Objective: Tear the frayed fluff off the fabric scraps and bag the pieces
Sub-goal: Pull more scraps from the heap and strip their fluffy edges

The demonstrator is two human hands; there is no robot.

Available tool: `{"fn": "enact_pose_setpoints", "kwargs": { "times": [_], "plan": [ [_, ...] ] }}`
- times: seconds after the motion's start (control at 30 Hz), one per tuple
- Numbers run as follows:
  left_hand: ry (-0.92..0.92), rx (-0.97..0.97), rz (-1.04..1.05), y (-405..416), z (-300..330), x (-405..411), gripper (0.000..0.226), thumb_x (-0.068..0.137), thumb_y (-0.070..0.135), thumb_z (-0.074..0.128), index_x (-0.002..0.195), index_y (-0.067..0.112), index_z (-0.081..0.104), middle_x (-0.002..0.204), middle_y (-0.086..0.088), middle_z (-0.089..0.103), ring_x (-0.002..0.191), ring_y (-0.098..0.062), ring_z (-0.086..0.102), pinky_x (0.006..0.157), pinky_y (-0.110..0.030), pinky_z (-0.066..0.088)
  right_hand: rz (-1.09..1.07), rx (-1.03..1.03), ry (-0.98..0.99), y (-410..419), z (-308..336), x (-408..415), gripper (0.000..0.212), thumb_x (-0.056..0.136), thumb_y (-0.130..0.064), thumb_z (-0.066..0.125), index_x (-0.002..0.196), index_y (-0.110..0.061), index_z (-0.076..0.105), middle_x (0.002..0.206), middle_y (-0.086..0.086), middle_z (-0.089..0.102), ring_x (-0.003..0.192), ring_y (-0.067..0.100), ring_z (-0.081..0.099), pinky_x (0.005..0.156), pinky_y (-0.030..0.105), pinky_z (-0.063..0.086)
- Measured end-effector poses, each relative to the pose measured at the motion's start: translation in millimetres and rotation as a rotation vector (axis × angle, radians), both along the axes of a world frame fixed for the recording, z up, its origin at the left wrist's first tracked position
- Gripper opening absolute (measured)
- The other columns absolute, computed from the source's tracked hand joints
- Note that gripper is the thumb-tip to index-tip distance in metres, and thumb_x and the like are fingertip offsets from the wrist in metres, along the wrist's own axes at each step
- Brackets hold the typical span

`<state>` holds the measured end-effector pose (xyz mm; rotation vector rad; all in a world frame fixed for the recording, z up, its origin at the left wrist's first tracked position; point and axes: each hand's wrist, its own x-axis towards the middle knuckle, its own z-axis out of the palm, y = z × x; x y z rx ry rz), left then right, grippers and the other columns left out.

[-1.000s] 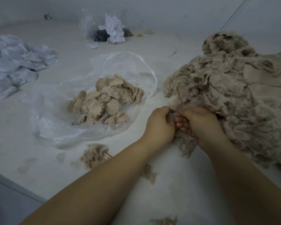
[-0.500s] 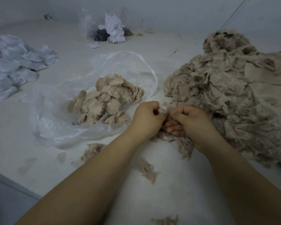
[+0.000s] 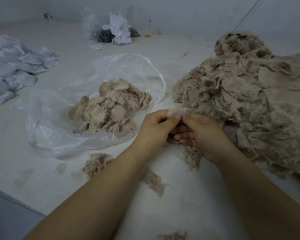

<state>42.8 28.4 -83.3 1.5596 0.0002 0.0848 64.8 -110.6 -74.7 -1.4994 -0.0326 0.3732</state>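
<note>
A big heap of beige frayed fabric scraps (image 3: 246, 104) fills the right side. My left hand (image 3: 156, 129) and my right hand (image 3: 203, 134) meet at its near left edge, and both pinch one small beige scrap (image 3: 177, 112) between thumbs and fingers. The scrap is mostly hidden by my fingers. To the left lies an open clear plastic bag (image 3: 47, 129) holding several round beige pieces (image 3: 109, 108). Torn fluff tufts (image 3: 95, 163) lie on the white surface near my forearms.
Another fluff tuft (image 3: 153, 181) lies between my arms. A pile of white fabric pieces (image 3: 16, 66) sits at the far left. At the back stands a clear bag with white and dark scraps (image 3: 114, 30). The surface's edge (image 3: 16, 203) runs along the lower left.
Both hands, still pinching the scrap, drew slightly left and away from the heap, then stayed close together; the scrap now sits stretched between the fingertips.
</note>
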Motion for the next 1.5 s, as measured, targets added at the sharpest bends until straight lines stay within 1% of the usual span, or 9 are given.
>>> {"fn": "enact_pose_setpoints", "kwargs": {
  "times": [0.13, 0.33, 0.47, 0.63, 0.8, 0.9, 1.0, 1.27, 1.5],
  "plan": [
    [-0.099, 0.208, 0.001, 1.4, -3.5, 0.2, 0.037, 0.098, 0.019, 0.059, 0.077, -0.013, 0.061, 0.086, -0.026, 0.055, 0.078, -0.039, 0.057, 0.067, -0.042, 0.053, -0.029, -0.017, 0.019, 0.5, -1.2, 1.9, 0.041, 0.098, -0.044, 0.053, 0.086, -0.011, 0.074, 0.078, 0.014, 0.075, 0.063, 0.020, 0.072, 0.052, 0.024, 0.055],
    [-0.318, 0.657, -0.174, -2.8, -8.0, -20.4, 0.026, 0.089, 0.009, 0.069, 0.114, 0.014, 0.072, 0.109, -0.012, 0.054, 0.108, -0.020, 0.049, 0.095, -0.024, 0.043, -0.037, 0.011, 0.042, -2.2, -2.3, 2.7, 0.025, 0.093, -0.023, 0.065, 0.075, -0.011, 0.078, 0.077, 0.015, 0.074, 0.068, 0.024, 0.073, 0.053, 0.026, 0.055],
    [-0.592, 1.039, -0.128, -0.7, -17.4, -45.2, 0.045, 0.087, 0.004, 0.059, 0.132, 0.006, 0.060, 0.118, -0.025, 0.052, 0.095, -0.036, 0.056, 0.076, -0.039, 0.052, -0.094, 0.046, 0.070, -3.1, -4.1, 4.4, 0.025, 0.090, -0.013, 0.065, 0.068, -0.012, 0.077, 0.074, 0.014, 0.074, 0.059, 0.022, 0.070, 0.049, 0.026, 0.054],
    [-0.639, 1.214, -0.212, 36.7, -20.2, -58.9, 0.032, 0.086, 0.001, 0.061, 0.118, -0.005, 0.063, 0.115, -0.021, 0.060, 0.097, -0.037, 0.061, 0.077, -0.045, 0.053, -0.109, 0.004, 0.079, -4.0, -8.2, 7.7, 0.016, 0.086, -0.021, 0.072, 0.076, -0.011, 0.076, 0.082, 0.012, 0.076, 0.066, 0.021, 0.072, 0.050, 0.026, 0.053],
    [-0.470, 1.064, -0.088, 27.6, 1.7, -42.8, 0.023, 0.091, 0.031, 0.065, 0.097, 0.009, 0.064, 0.091, -0.005, 0.062, 0.079, -0.020, 0.059, 0.068, -0.039, 0.051, -0.062, 0.000, 0.058, -2.3, -8.5, 6.6, 0.016, 0.084, -0.020, 0.073, 0.071, -0.012, 0.077, 0.080, 0.016, 0.075, 0.065, 0.026, 0.072, 0.053, 0.029, 0.055],
    [-0.129, 0.826, 0.046, 5.3, 12.4, -23.5, 0.042, 0.083, 0.056, 0.068, 0.074, 0.015, 0.058, 0.063, 0.001, 0.059, 0.057, -0.006, 0.056, 0.052, -0.025, 0.045, -0.046, 0.007, 0.043, -4.0, -9.4, 5.4, 0.016, 0.086, -0.018, 0.071, 0.073, -0.009, 0.077, 0.077, 0.018, 0.074, 0.064, 0.024, 0.071, 0.053, 0.026, 0.053],
    [0.021, 0.603, 0.081, -4.7, 14.7, -9.2, 0.041, 0.087, 0.037, 0.071, 0.077, 0.000, 0.060, 0.065, -0.016, 0.064, 0.054, -0.025, 0.059, 0.051, -0.038, 0.047, -0.049, 0.022, 0.059, -5.2, -9.6, 6.9, 0.020, 0.089, -0.020, 0.069, 0.075, -0.008, 0.077, 0.081, 0.018, 0.074, 0.071, 0.026, 0.072, 0.060, 0.031, 0.056],
    [0.210, 0.320, -0.142, -17.3, 12.6, -18.4, 0.029, 0.094, -0.002, 0.053, 0.069, 0.011, 0.060, 0.053, -0.007, 0.055, 0.035, -0.007, 0.047, 0.036, -0.017, 0.039, -0.114, -0.098, -0.009, -2.3, -11.8, 7.5, 0.049, 0.089, -0.018, 0.068, 0.042, -0.014, 0.058, 0.045, 0.008, 0.056, 0.040, 0.018, 0.052, 0.043, 0.021, 0.043],
    [0.199, 0.288, -0.049, 5.4, 13.9, -27.2, 0.011, 0.090, -0.010, 0.050, 0.081, -0.010, 0.056, 0.049, -0.002, 0.046, 0.035, -0.007, 0.040, 0.037, -0.016, 0.034, -0.179, 0.113, 0.126, 0.2, -6.3, 6.4, 0.021, 0.095, -0.011, 0.059, 0.080, -0.003, 0.072, 0.077, 0.015, 0.075, 0.066, 0.025, 0.074, 0.052, 0.029, 0.057]
  ]
}}
